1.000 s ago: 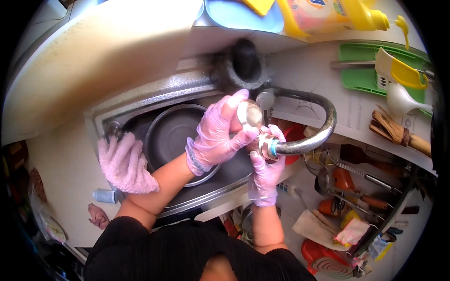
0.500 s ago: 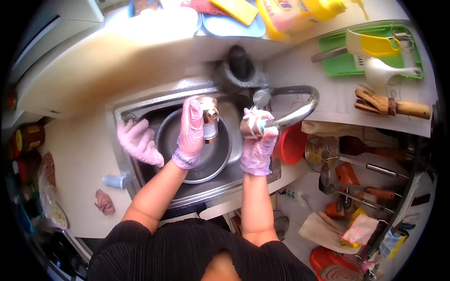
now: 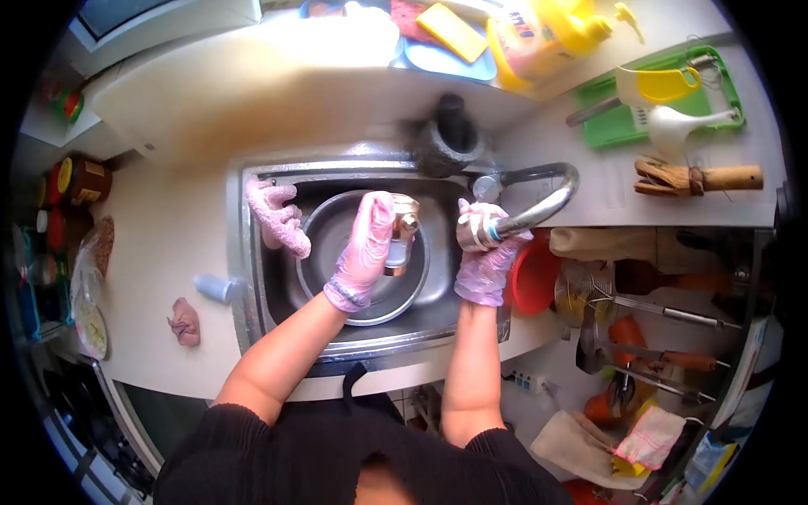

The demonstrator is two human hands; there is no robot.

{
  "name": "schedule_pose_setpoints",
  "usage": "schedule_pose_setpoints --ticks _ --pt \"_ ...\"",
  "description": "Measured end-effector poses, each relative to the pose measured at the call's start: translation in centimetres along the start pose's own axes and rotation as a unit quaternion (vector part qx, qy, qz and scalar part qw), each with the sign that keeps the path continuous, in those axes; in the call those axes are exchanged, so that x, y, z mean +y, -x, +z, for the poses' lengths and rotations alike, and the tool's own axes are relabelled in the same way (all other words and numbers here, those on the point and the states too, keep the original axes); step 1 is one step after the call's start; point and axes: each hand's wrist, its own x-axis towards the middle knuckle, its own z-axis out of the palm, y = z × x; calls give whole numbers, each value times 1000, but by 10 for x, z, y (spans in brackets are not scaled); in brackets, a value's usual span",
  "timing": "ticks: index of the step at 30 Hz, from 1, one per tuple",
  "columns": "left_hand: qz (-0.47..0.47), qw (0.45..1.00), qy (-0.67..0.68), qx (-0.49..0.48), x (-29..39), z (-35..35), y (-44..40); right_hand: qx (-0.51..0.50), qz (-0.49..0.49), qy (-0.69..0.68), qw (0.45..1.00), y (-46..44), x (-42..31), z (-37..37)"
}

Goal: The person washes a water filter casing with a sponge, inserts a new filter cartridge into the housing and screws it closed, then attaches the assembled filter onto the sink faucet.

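Observation:
Over the sink (image 3: 337,338), my left hand (image 3: 367,251) in a thin pink glove is wrapped round a shiny metal and clear fitting (image 3: 400,238). Below it a round metal basin (image 3: 320,240) stands in the sink. My right hand (image 3: 486,261), gloved the same way, grips the metal end piece (image 3: 476,230) of the curved faucet (image 3: 551,202). The fitting and the faucet end are apart. A pink fluffy cloth (image 3: 278,215) hangs over the sink's left rim.
Behind the sink stands a dark stone mortar (image 3: 449,145). A yellow soap bottle (image 3: 539,42), a yellow sponge (image 3: 453,32), a green tray (image 3: 606,126) and a wooden brush (image 3: 699,178) lie further back. Utensils and a red lid (image 3: 535,273) hang at the right.
My left hand has come away from the faucet end with the fitting and lowered over the basin. My right hand stays on the faucet end. The view has shifted.

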Motion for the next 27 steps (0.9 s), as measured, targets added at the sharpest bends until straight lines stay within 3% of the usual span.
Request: schedule_pose_setpoints --ticks 1,5,6,10,12,14,18,20,21,25,27 --pt "18 1000 -20 -7 -3 1 -1 13 52 -2 999 0 -8 5" --pt "33 999 -14 -36 -6 7 -2 -33 93 11 995 0 -16 -19" --pt "56 997 -28 -53 -7 8 -4 -42 91 4 995 -1 -17 -26" --pt "-13 995 21 -98 -12 16 -6 -61 81 56 993 1 -26 -24" --pt "13 991 60 -117 -30 20 -9 -74 70 1 995 5 -28 -29" --pt "-79 975 130 -161 -21 20 -9 -61 70 48 995 8 -30 -33" --pt "-68 974 108 -188 -34 27 -8 -87 59 30 994 9 -30 -42" --pt "-93 958 112 -248 -37 25 -9 -101 58 -9 993 9 -28 -47" --pt "-165 936 148 -274 -37 22 -10 -97 60 -8 993 9 -27 -47" --pt "-136 944 201 -226 -54 28 -15 -73 76 -1 994 13 -28 -40" --pt "-204 927 204 -239 -59 22 -18 -42 78 19 996 15 -29 -35"
